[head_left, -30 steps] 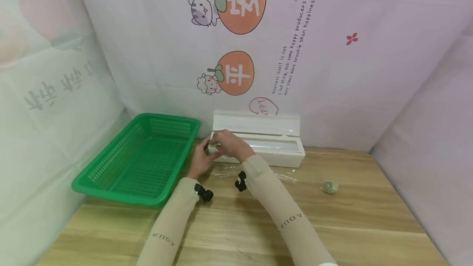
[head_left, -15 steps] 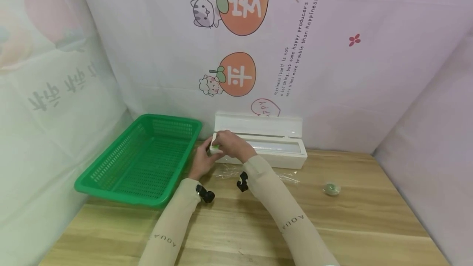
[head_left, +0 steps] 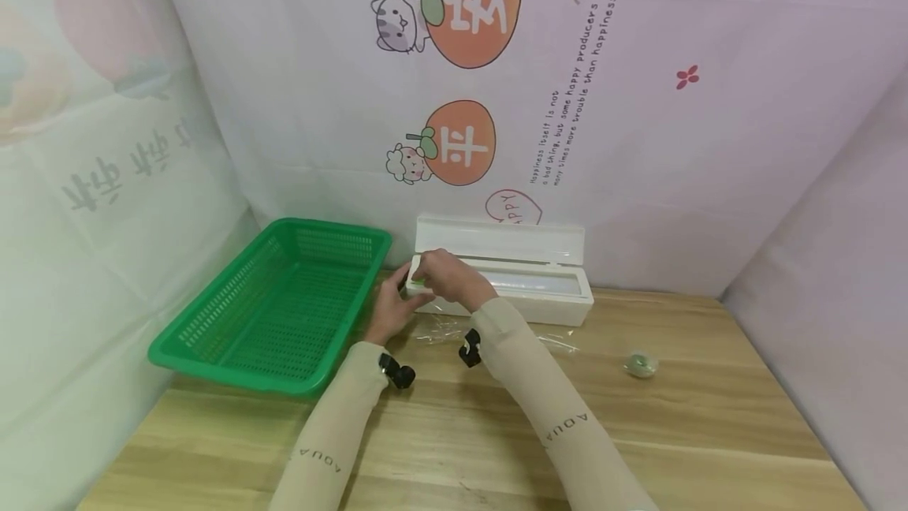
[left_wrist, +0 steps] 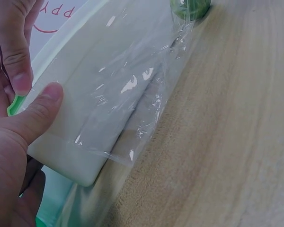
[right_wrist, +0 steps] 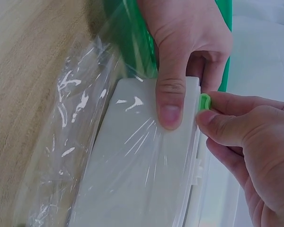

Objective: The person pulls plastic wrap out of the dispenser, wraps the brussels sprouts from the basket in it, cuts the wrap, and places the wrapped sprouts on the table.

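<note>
A long white cling film dispenser box lies near the back wall, its lid raised. My left hand grips the box's left end, the thumb pressed flat on the front face. At that same end, my right hand pinches a small green slider on the box's upper edge between thumb and forefinger. Clear plastic film hangs over the front face and lies crumpled on the table before it. The left hand's other fingers are partly hidden behind the box.
A green plastic basket stands left of the box, close to the left hand. On the wooden table, to the right, sits a small round green item in clear wrap. Printed cloth walls enclose the back and sides.
The head view has shifted slightly, so the whole scene sits a little farther right. Both hands stay at the box's left end, with no clear change of hold.
</note>
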